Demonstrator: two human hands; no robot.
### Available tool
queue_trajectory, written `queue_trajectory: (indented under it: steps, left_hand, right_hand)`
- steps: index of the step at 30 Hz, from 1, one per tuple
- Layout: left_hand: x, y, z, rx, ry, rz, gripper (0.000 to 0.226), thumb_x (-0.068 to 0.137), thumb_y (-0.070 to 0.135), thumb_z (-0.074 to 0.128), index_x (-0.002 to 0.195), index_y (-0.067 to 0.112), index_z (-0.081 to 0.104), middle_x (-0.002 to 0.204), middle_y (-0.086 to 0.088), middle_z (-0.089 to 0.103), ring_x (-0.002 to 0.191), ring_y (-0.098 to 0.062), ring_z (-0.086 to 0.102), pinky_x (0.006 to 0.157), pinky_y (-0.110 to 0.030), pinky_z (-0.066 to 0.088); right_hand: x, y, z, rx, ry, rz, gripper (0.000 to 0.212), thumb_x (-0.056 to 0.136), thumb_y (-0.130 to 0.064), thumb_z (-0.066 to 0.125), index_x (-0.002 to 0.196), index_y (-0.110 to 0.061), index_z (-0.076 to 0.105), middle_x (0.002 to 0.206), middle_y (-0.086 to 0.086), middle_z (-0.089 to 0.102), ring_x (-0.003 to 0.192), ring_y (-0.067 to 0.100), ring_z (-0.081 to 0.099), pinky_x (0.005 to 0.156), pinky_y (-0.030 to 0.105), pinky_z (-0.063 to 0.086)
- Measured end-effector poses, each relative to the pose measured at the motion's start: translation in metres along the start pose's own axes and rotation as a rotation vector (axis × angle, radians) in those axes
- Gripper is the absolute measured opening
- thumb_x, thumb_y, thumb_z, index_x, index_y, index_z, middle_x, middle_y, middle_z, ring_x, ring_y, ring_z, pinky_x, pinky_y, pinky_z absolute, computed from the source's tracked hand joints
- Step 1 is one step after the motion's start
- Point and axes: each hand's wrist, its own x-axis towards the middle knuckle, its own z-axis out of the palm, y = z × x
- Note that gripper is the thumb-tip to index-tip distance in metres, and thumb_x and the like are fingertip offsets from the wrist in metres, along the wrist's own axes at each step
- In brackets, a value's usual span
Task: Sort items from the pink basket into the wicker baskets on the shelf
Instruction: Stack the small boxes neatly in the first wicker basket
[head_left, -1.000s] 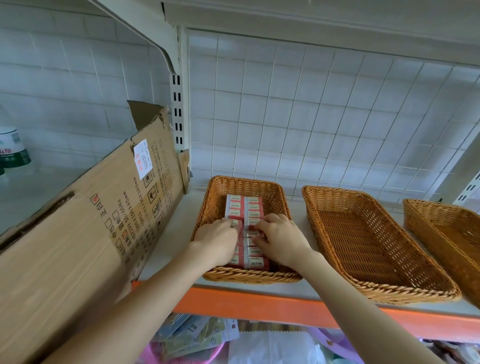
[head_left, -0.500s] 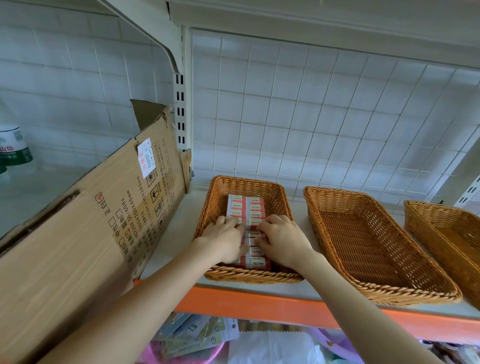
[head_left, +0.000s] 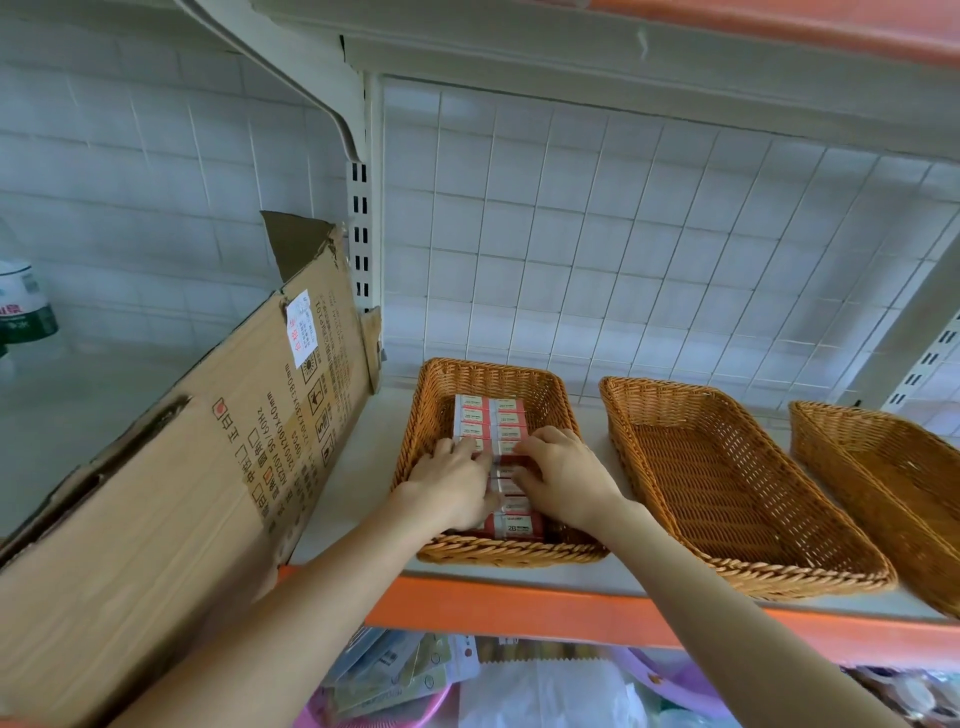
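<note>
The leftmost wicker basket (head_left: 431, 400) on the shelf holds two neat rows of small red-and-white eraser boxes (head_left: 491, 418). Both my hands are inside it. My left hand (head_left: 454, 480) lies on the left row with its fingers stretched over the boxes. My right hand (head_left: 563, 475) rests on the right row, fingers bent down onto the boxes. The boxes under my hands are hidden. The rim of the pink basket (head_left: 374, 719) shows below the shelf at the bottom.
Two more wicker baskets, the middle one (head_left: 727, 478) and the right one (head_left: 883, 467), stand with nothing in them. A big cardboard box (head_left: 171, 493) leans at the left. An orange shelf edge (head_left: 519, 605) runs in front. Packets (head_left: 395, 670) lie in the pink basket.
My left hand has slid a little forward over the left row of boxes. The view has tilted slightly upward. My right hand stays on the right row.
</note>
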Motion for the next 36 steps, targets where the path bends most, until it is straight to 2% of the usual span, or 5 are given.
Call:
queue_trajectory:
  steps: [5, 12, 19, 25, 36]
  left_hand:
    - [-0.007, 0.006, -0.011, 0.001, 0.107, -0.02, 0.046, 0.098, 0.04, 0.038, 0.137, 0.014, 0.038, 0.142, -0.014, 0.034, 0.131, -0.031, 0.029, 0.098, -0.044, 0.037]
    - [-0.011, 0.063, -0.027, 0.006, 0.248, 0.025, 0.051, 0.098, 0.044, 0.035, 0.136, 0.01, 0.04, 0.138, -0.013, 0.042, 0.126, -0.031, 0.038, 0.098, -0.043, 0.04]
    - [0.002, 0.176, -0.017, -0.079, 0.322, 0.127, 0.05, 0.098, 0.045, 0.035, 0.135, 0.012, 0.043, 0.135, -0.01, 0.046, 0.125, -0.029, 0.041, 0.098, -0.041, 0.04]
    - [0.006, 0.292, -0.005, -0.063, 0.312, 0.262, 0.048, 0.098, 0.044, 0.034, 0.136, 0.014, 0.042, 0.136, -0.008, 0.044, 0.126, -0.028, 0.037, 0.098, -0.039, 0.036]
    - [0.016, 0.468, 0.008, 0.001, 0.265, 0.569, 0.048, 0.098, 0.046, 0.032, 0.134, 0.017, 0.042, 0.134, -0.006, 0.044, 0.125, -0.028, 0.038, 0.095, -0.038, 0.038]
  right_hand:
    - [-0.006, 0.006, -0.019, 0.129, 0.096, 0.025, 0.037, 0.093, -0.024, 0.05, 0.127, -0.011, 0.053, 0.125, 0.01, 0.053, 0.117, 0.029, 0.047, 0.097, 0.034, 0.038]
    - [-0.045, 0.065, -0.044, 0.007, 0.111, 0.129, 0.044, 0.093, -0.027, 0.046, 0.135, -0.016, 0.044, 0.136, 0.007, 0.046, 0.124, 0.031, 0.039, 0.103, 0.039, 0.034]
    - [-0.137, 0.15, -0.078, -0.111, 0.101, 0.25, 0.044, 0.094, -0.036, 0.044, 0.136, -0.021, 0.042, 0.136, 0.004, 0.043, 0.125, 0.028, 0.038, 0.103, 0.038, 0.036]
    - [-0.229, 0.227, -0.1, -0.134, 0.087, 0.378, 0.038, 0.094, -0.034, 0.043, 0.126, -0.014, 0.048, 0.128, 0.007, 0.046, 0.119, 0.032, 0.041, 0.098, 0.036, 0.037]
    - [-0.374, 0.333, -0.134, -0.111, 0.139, 0.689, 0.043, 0.094, -0.032, 0.045, 0.134, -0.017, 0.046, 0.131, 0.008, 0.045, 0.124, 0.029, 0.038, 0.097, 0.031, 0.035]
